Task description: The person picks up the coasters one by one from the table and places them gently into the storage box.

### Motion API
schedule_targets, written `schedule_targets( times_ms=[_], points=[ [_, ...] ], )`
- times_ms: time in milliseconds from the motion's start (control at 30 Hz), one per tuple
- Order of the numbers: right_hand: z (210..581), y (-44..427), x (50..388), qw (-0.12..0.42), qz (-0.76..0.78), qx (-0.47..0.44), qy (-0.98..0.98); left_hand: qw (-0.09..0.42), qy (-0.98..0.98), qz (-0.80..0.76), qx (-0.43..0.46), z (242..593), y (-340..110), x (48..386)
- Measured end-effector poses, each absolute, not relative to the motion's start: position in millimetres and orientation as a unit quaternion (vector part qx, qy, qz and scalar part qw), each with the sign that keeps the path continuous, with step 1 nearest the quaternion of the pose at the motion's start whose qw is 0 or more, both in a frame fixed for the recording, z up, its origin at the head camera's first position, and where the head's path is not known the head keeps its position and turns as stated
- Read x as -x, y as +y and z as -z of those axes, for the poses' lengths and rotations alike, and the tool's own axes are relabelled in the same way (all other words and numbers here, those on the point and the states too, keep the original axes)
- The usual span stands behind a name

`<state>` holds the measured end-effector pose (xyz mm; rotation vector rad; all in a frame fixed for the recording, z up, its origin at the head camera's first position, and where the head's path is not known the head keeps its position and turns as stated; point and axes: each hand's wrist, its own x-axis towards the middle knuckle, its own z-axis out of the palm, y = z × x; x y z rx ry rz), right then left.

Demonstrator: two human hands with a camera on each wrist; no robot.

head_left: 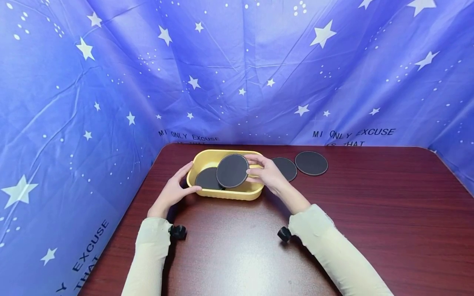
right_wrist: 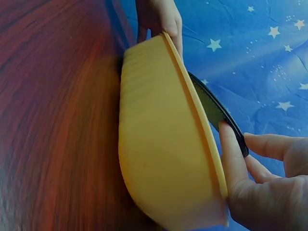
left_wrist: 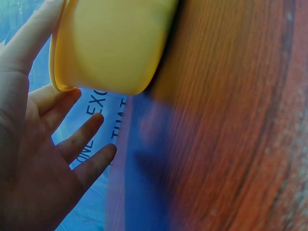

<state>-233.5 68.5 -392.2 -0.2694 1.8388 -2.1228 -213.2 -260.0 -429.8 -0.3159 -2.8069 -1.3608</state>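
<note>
A yellow oblong plastic basket [head_left: 226,195] sits on the table. My left hand [head_left: 174,191] holds its left end, the thumb over the near rim and other fingers at the end; the left wrist view shows the lower fingers spread off the wall. In my right hand [head_left: 264,172], a round black coaster [head_left: 232,171] with a stitched edge is pinched by its right edge, tilted over the basket. The right wrist view shows this coaster [right_wrist: 215,103] between thumb and fingers, partly hidden by the basket wall. Another black coaster [head_left: 208,179] lies inside the basket at the left.
Two more black coasters lie right of the basket: one [head_left: 286,168] partly behind my right hand, the other [head_left: 311,163] farther right. Under everything is a dark red wood-grain table [head_left: 370,213]. A blue star-patterned cloth [head_left: 237,53] hangs behind and at the sides.
</note>
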Motion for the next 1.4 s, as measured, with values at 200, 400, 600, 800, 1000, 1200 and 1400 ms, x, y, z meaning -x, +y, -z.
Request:
schedule_targets(
  times_ms=[200, 400, 600, 800, 1000, 1200, 1400],
  points=[
    [394, 50, 237, 0.161, 0.743, 0.082, 0.645, 0.001, -0.898, 0.429, 0.100, 429, -261, 213],
    [398, 32, 239, 0.171, 0.730, 0.062, 0.658, -0.002, -0.899, 0.425, 0.103, 430, -261, 214],
    [400, 22, 241, 0.179, 0.712, 0.048, 0.677, -0.003, -0.897, 0.430, 0.100, 429, -262, 214],
    [401, 19, 242, 0.184, 0.693, 0.042, 0.696, -0.002, -0.898, 0.428, 0.101, 430, -262, 214],
    [401, 18, 242, 0.215, 0.673, 0.037, 0.706, -0.005, -0.896, 0.432, 0.100, 430, -261, 214],
    [401, 18, 242, 0.229, 0.669, 0.050, 0.705, -0.003, -0.897, 0.430, 0.100, 431, -261, 215],
    [406, 17, 243, 0.245, 0.657, 0.088, 0.707, 0.001, -0.897, 0.430, 0.103, 431, -262, 214]
  ],
)
